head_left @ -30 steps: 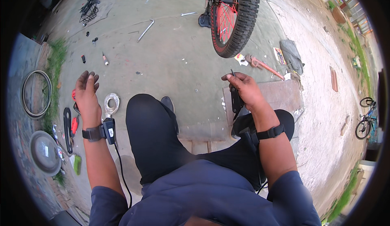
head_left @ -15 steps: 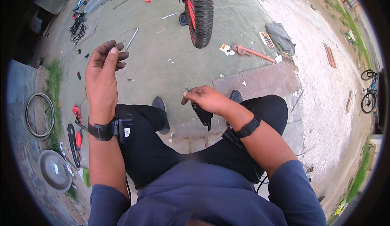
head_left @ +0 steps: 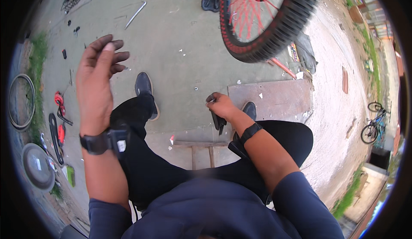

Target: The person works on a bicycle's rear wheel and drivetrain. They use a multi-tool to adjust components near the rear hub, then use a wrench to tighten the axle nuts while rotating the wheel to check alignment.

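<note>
r hand (head_left: 222, 107) is over grn mat (head_left: 171, 37), grass (head_left: 38, 56) l.

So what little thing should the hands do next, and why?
Maybe raise the right hand, with its black folding multi-tool, toward the red-spoked bicycle wheel. The tool is gripped but held well short of the wheel, and the left hand looks empty.
</note>
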A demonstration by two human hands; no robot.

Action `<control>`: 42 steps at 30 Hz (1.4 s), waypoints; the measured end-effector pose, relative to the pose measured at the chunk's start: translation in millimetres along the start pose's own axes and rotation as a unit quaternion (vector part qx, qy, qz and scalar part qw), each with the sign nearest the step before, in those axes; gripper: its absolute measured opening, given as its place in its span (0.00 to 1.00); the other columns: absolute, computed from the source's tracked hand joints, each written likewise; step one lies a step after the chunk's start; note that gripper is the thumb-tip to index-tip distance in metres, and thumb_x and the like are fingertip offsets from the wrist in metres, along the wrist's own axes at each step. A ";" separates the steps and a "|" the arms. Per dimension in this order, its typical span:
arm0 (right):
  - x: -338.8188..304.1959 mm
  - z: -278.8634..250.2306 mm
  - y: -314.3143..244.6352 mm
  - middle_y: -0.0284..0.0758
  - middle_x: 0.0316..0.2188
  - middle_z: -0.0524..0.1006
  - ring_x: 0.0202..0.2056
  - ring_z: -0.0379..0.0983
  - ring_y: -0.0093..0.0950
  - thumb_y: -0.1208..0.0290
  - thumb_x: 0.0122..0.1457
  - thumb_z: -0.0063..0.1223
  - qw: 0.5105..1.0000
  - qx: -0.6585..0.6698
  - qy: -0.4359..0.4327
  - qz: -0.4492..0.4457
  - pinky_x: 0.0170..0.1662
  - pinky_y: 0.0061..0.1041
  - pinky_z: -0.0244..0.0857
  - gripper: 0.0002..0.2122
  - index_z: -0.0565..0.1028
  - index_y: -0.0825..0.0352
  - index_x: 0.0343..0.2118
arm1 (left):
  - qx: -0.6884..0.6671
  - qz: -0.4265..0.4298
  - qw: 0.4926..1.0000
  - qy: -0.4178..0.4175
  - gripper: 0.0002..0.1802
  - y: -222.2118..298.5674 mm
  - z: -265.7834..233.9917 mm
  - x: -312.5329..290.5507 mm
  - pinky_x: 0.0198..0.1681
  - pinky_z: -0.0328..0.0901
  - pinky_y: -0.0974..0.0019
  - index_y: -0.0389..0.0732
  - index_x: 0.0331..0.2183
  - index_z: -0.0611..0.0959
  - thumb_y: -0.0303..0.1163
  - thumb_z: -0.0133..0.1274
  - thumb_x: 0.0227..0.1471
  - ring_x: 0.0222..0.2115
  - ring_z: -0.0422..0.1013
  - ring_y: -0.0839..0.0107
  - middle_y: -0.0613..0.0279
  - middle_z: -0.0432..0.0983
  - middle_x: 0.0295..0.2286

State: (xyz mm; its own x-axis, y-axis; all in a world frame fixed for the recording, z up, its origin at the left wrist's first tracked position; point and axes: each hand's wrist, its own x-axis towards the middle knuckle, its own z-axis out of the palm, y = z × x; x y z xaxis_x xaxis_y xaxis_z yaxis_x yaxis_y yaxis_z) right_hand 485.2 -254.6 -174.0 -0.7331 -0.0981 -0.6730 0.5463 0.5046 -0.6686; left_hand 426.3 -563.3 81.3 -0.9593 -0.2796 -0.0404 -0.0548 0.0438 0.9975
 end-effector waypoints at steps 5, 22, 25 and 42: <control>74.2 17.9 39.2 0.48 0.37 0.81 0.42 0.78 0.45 0.63 0.52 0.59 0.985 -0.143 0.056 0.076 0.46 0.39 0.71 0.17 0.76 0.67 0.43 | 0.012 -0.037 0.998 0.041 0.22 -21.2 -66.2 32.4 0.40 0.64 0.73 0.33 0.55 0.72 0.37 0.48 0.65 0.41 0.74 0.73 0.55 0.78 0.45; 194.6 97.6 50.3 0.44 0.41 0.80 0.45 0.77 0.44 0.61 0.58 0.56 0.940 -0.315 0.053 0.119 0.47 0.42 0.72 0.18 0.70 0.66 0.47 | 0.274 -0.184 0.927 0.177 0.25 -99.2 -187.7 57.1 0.33 0.55 0.75 0.38 0.56 0.74 0.44 0.48 0.65 0.33 0.67 0.81 0.65 0.76 0.42; 193.6 95.0 52.9 0.45 0.41 0.80 0.44 0.77 0.44 0.62 0.57 0.55 0.939 -0.327 0.039 0.096 0.46 0.42 0.72 0.17 0.72 0.66 0.45 | 0.272 -0.183 0.930 0.164 0.24 -102.2 -198.3 57.5 0.33 0.56 0.75 0.39 0.56 0.74 0.43 0.47 0.65 0.33 0.67 0.81 0.63 0.76 0.43; 169.6 78.6 17.8 0.41 0.44 0.79 0.46 0.77 0.42 0.62 0.59 0.54 0.945 -0.318 0.017 0.077 0.47 0.41 0.72 0.17 0.71 0.64 0.48 | 0.298 -0.151 0.938 0.089 0.20 -63.0 -124.3 45.1 0.35 0.61 0.71 0.36 0.50 0.74 0.39 0.49 0.62 0.35 0.72 0.74 0.59 0.76 0.40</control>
State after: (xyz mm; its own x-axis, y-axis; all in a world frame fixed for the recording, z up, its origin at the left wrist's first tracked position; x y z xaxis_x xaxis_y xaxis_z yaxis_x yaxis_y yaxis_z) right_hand 402.4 -329.7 -324.9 -0.6824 0.0408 -0.7298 0.3025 0.9247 -0.2311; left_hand 420.9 -697.9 23.7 -0.8166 -0.5190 -0.2525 -0.5123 0.4502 0.7313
